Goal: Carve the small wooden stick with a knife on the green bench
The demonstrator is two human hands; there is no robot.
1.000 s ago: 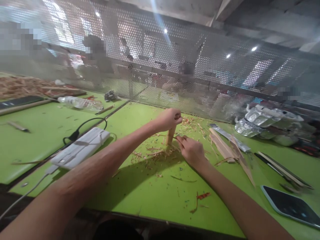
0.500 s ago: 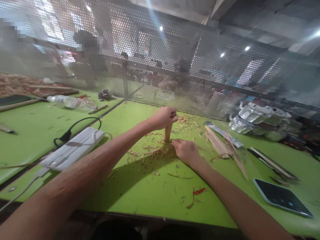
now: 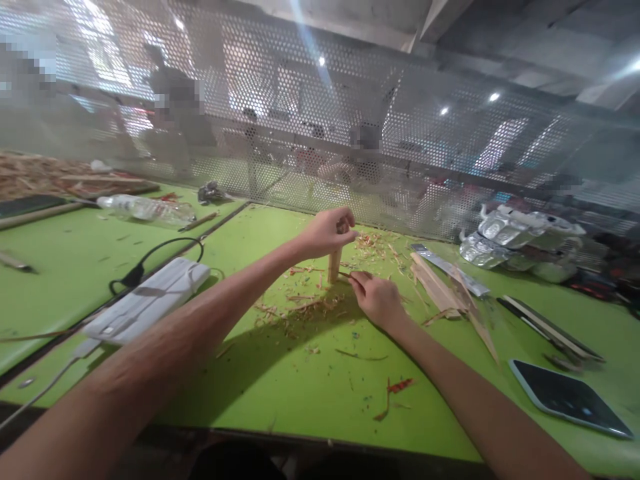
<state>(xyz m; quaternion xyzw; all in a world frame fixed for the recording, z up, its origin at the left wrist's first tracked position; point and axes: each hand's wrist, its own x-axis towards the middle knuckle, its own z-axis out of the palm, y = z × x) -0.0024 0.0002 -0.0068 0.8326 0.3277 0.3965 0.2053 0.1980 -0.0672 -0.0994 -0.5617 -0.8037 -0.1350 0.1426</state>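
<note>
Block of pale wood (image 3: 333, 268) upright on bright green surface (image 3: 300, 393), left hand (image 3: 331, 231) curled at its top, grip unclear, right hand (image 3: 379, 300) pinching thin brown stick (image 3: 345, 275).

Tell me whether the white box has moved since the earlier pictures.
No: the white box lies alongside the dark table seam just as before; only the view has shifted.

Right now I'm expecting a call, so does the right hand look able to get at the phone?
Probably yes: the phone lies uncovered on the green table beside the right forearm. The right hand would have to draw back, and likely put down the thin piece it holds first.
</note>
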